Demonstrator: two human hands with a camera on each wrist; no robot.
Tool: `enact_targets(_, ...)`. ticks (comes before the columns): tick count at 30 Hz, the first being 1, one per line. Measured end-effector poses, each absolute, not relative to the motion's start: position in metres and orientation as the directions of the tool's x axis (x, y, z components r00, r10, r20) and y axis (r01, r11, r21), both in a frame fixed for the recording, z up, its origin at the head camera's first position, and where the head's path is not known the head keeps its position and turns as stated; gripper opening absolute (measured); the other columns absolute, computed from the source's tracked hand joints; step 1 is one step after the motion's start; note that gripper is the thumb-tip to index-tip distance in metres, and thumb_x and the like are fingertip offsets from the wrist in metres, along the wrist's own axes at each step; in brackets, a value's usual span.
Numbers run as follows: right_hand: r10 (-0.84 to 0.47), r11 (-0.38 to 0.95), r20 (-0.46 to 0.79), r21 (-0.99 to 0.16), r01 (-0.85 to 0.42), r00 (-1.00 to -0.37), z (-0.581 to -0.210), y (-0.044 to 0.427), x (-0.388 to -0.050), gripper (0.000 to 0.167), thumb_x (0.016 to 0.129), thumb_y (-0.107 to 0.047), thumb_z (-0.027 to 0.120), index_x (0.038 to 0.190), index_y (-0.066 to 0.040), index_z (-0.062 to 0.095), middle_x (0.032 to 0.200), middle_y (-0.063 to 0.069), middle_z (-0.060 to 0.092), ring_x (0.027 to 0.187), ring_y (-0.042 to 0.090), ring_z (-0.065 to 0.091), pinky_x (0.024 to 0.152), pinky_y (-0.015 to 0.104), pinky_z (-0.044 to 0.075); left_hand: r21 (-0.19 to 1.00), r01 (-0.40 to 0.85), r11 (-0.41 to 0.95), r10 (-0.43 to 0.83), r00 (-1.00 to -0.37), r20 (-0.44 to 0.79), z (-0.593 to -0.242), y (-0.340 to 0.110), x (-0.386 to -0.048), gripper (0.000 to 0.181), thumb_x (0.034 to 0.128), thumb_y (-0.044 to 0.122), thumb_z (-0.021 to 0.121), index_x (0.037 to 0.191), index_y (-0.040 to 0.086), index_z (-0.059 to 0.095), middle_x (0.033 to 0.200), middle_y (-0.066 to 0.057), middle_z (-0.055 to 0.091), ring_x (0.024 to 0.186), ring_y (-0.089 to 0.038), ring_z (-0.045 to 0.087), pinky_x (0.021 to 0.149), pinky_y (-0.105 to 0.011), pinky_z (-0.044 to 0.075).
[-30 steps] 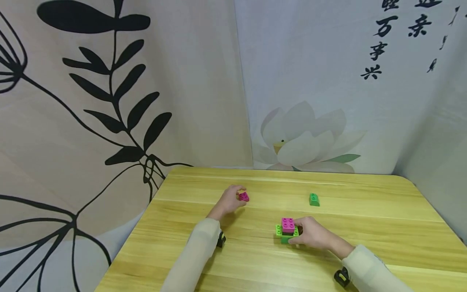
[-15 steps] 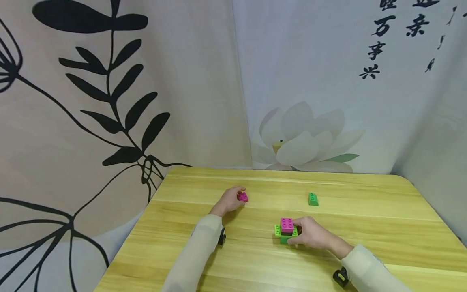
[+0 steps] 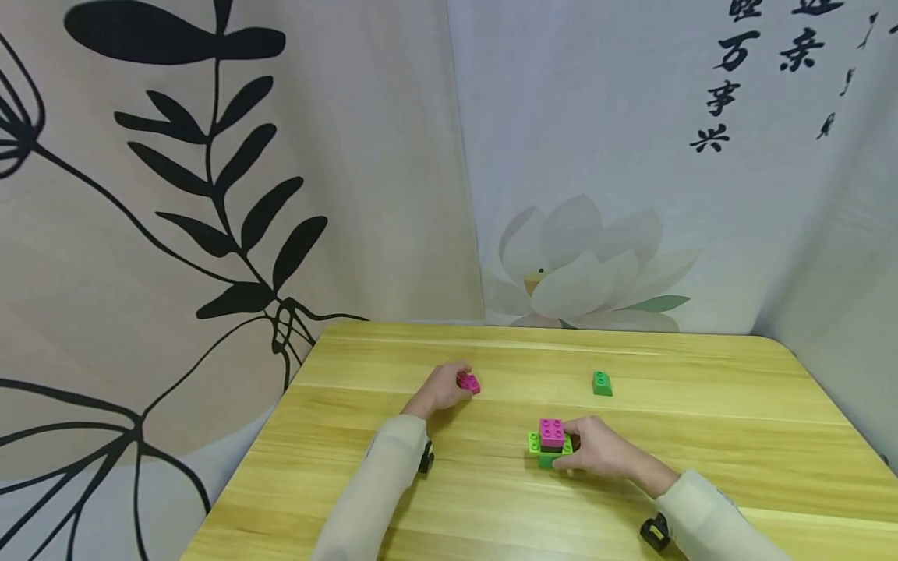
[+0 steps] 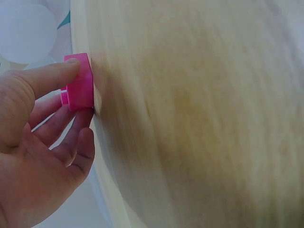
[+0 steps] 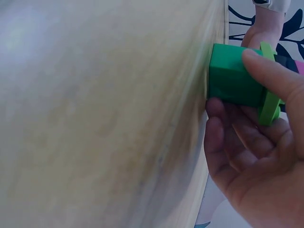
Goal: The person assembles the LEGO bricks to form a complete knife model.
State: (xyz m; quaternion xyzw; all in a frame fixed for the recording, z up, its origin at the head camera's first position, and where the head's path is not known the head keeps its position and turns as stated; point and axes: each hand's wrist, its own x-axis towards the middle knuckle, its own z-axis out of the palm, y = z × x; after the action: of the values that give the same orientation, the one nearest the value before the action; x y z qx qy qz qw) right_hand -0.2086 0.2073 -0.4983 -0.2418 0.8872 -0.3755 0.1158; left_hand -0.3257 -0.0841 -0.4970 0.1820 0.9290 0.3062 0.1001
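L hand [image 3: 443,386] pinches pink brick [image 3: 469,384], on or just above surface [image 3: 484,499], can't tell which. R hand [image 3: 599,448] pinches upright stack [image 3: 551,436] low down. Done, prob.: 4 layers (green, lime, dark, pink). Left unjoined: 2, incl. loose green brick [image 3: 602,383] farther back.

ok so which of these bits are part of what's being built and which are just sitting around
Part of the job, by the look of it:
pink brick, held in the left grip
stack, held in the right grip

Just lying about, or background:
green brick, loose on the table, though it may be wanted too
printed backdrop
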Motion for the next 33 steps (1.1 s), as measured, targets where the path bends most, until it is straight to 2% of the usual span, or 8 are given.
enact_targets(5, -0.517, 0.602, -0.023, -0.721, -0.344, -0.856, -0.499, 0.207, -0.208, 0.025, 0.076, -0.025, 0.079, 0.094, -0.012, 0.067, 0.071, -0.008, 0.059, 0.059, 0.006, 0.05, 0.051, 0.023, 0.045, 0.607, 0.306, 0.733, 0.441, -0.894, -0.082, -0.495, -0.082, -0.319, 0.034, 0.0817, 0.007, 0.072, 0.114, 0.003, 0.062, 0.094, -0.004, 0.061, 0.085, -0.016, 0.056, 0.076, -0.029, 0.049)
enact_targets(10, -0.511, 0.602, -0.032, -0.727, -0.331, -0.859, -0.498, 0.207, -0.208, 0.025, 0.077, -0.024, 0.079, 0.094, -0.012, 0.067, 0.072, -0.007, 0.059, 0.059, 0.006, 0.05, 0.051, 0.023, 0.044, 0.606, 0.363, 0.707, 0.483, -0.875, -0.04, -0.494, -0.078, -0.31, 0.032, 0.0823, 0.009, 0.072, 0.112, 0.002, 0.063, 0.092, -0.001, 0.061, 0.084, -0.014, 0.056, 0.074, -0.026, 0.049)
enact_targets(21, -0.507, 0.609, -0.037, -0.722, -0.328, -0.861, -0.497, 0.207, -0.209, 0.029, 0.076, -0.027, 0.079, 0.097, -0.01, 0.067, 0.074, -0.008, 0.059, 0.061, 0.007, 0.05, 0.052, 0.023, 0.044, 0.662, 0.392, 0.638, 0.54, -0.842, -0.021, -0.489, -0.061, -0.287, 0.037, 0.0835, 0.013, 0.072, 0.118, 0.003, 0.061, 0.097, 0.004, 0.061, 0.094, -0.013, 0.058, 0.084, -0.026, 0.048)
enact_targets(33, -0.518, 0.602, -0.022, -0.719, -0.346, -0.855, -0.5, 0.208, -0.21, 0.027, 0.077, -0.027, 0.079, 0.097, -0.012, 0.067, 0.073, -0.008, 0.059, 0.061, 0.007, 0.05, 0.052, 0.024, 0.045, 0.734, 0.463, 0.496, 0.617, -0.783, 0.077, -0.469, -0.041, -0.252, 0.04, 0.0873, 0.016, 0.067, 0.125, 0.006, 0.058, 0.107, 0.004, 0.059, 0.099, -0.011, 0.056, 0.083, -0.024, 0.049)
